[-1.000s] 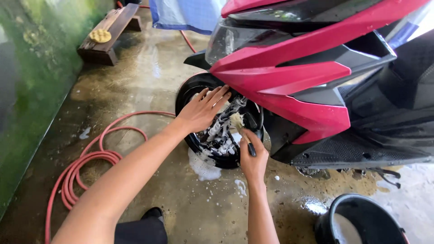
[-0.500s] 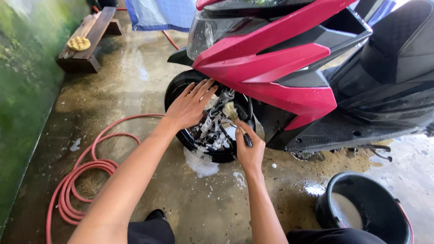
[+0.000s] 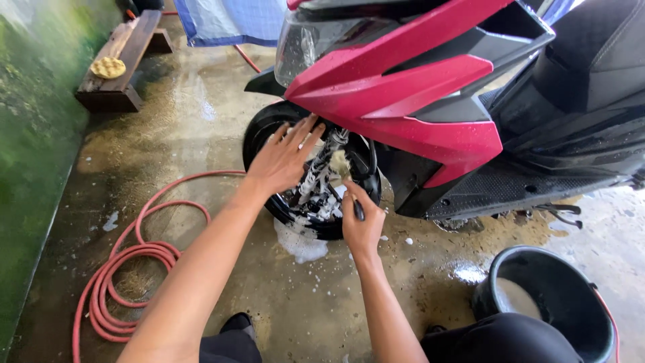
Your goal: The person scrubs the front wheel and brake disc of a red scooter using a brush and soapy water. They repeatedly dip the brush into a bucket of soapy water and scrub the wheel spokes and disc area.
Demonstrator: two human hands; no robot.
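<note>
Fingers point(image 3: 354, 202) of the right hand point(image 3: 361, 225) clamp on a small brush point(image 3: 342, 168), its bristles against the soapy front wheel point(image 3: 316, 195); left hand point(image 3: 282, 158) rests spread flat on the tyre at its 10 o'clock. Since half a second ago the brush has risen slightly higher on the wheel. At 4 o'clock, a black bucket point(image 3: 571, 275) holds cloudy water

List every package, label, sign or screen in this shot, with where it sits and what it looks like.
None in view: no package, label, sign or screen shows.
Only plain things surround the left hand and right hand: the red and black scooter, its soapy front wheel, a coiled red hose and a black bucket.
</note>
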